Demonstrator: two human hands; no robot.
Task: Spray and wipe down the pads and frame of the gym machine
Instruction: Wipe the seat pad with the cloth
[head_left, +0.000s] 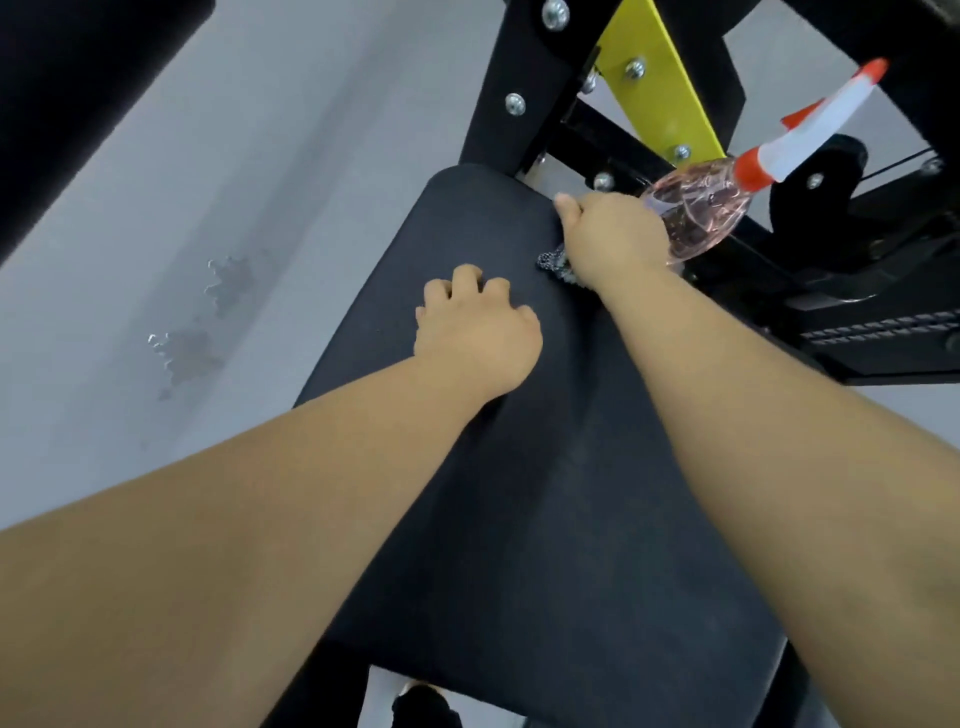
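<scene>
A wide black seat pad (519, 493) of the gym machine fills the middle of the view. My left hand (475, 332) rests on the pad's far half with its fingers loosely bent and holds nothing. My right hand (613, 241) is at the pad's far right edge and grips the body of a clear pink spray bottle (696, 208), whose white and orange nozzle points up and right. A bit of dark patterned cloth (553, 262) sticks out from under that hand. The black frame (511, 67) with silver bolts rises just beyond the pad.
A yellow plate (660, 78) is bolted into the frame at the top. Black machine parts and a pulley (810, 182) sit to the right. The grey floor (182, 234) on the left has wet patches (208, 322). A dark shoe (423, 709) shows below the pad.
</scene>
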